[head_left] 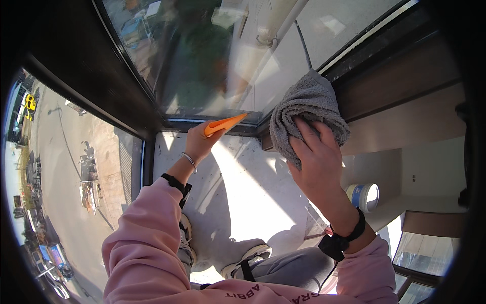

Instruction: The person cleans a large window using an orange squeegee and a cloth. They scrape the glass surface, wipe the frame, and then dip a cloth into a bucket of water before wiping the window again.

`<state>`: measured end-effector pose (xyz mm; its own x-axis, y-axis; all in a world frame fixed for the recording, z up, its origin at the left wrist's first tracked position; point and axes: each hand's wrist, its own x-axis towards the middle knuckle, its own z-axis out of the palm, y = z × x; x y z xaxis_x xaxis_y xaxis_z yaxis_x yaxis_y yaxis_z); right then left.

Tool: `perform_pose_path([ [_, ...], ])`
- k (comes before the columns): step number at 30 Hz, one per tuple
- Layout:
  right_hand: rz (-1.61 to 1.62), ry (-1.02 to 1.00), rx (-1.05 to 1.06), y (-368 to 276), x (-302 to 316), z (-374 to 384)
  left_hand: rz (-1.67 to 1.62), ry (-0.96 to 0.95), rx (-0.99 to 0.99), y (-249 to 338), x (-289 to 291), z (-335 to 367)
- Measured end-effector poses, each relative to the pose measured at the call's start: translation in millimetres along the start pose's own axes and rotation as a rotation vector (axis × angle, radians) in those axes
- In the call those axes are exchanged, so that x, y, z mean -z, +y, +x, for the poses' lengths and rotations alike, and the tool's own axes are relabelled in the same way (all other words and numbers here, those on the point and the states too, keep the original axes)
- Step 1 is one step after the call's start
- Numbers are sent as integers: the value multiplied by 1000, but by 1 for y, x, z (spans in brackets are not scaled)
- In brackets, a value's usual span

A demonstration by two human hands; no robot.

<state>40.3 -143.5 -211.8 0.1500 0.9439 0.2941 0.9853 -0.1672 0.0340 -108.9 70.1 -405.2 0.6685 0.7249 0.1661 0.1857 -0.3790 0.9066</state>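
Note:
My left hand (201, 142) is closed around an orange plastic scraper (227, 123), its pointed end directed right toward the lower corner of the window pane. In my right hand (320, 164) is a bunched grey cloth (309, 109), the fingers pressed into its folds. The cloth lies against the dark window frame at the right of the glass pane (202, 66). Part of the scraper is hidden inside my left fist.
A dark frame post (86, 55) stands at the left, with another glass pane beside it overlooking an outdoor yard (76, 152). Below are a sunlit pale floor (248, 187) and my shoes (248, 258). A white bucket (365, 197) stands at the right by the wall.

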Motion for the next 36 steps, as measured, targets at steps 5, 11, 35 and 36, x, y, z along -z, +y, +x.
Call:
perform_pose_path([
  [5,-794,-658,220,15,-178,33,-50,9,64,4,10,-10],
  [11,-711,-798,171,20,-297,-28,-95,-20,144,-3,14,-36],
  [35,-1224,521,233,34,259,151,-565,450,-310,157,22,26],
  [36,-1223,436,109,33,264,150,-592,482,-321,167,23,29],
])
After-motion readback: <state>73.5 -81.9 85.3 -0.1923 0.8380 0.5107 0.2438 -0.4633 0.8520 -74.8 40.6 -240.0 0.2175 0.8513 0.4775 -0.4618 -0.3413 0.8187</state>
